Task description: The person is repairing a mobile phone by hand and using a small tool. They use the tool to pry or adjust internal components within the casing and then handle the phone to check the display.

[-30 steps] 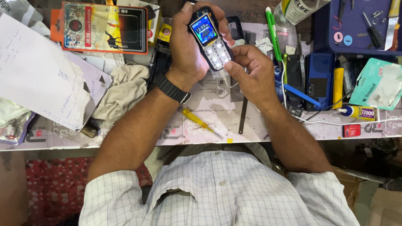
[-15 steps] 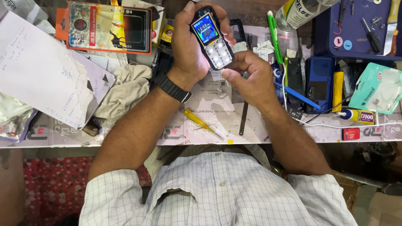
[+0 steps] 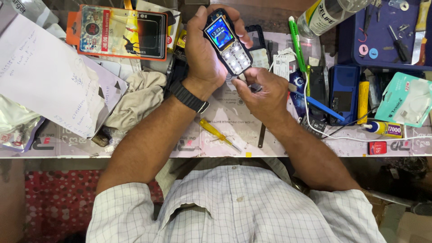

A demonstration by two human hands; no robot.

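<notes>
Nearest, at 6 o'clock along the bench's front edge (image 3: pixel 135 153), a yellow screwdriver (image 3: pixel 218 132) lies loose; a sweeping forearm could likely knock it off. Above it, the right hand (image 3: pixel 263 92) pinches at the bottom end of the keypad phone (image 3: pixel 226 40), which the left hand (image 3: pixel 204 49) clasps upright at 12 o'clock, screen lit. A slip there risks dropping it onto clutter. Free room is scant: papers (image 3: pixel 42 76) at 9, blue tray (image 3: pixel 382 31) at 2.
</notes>
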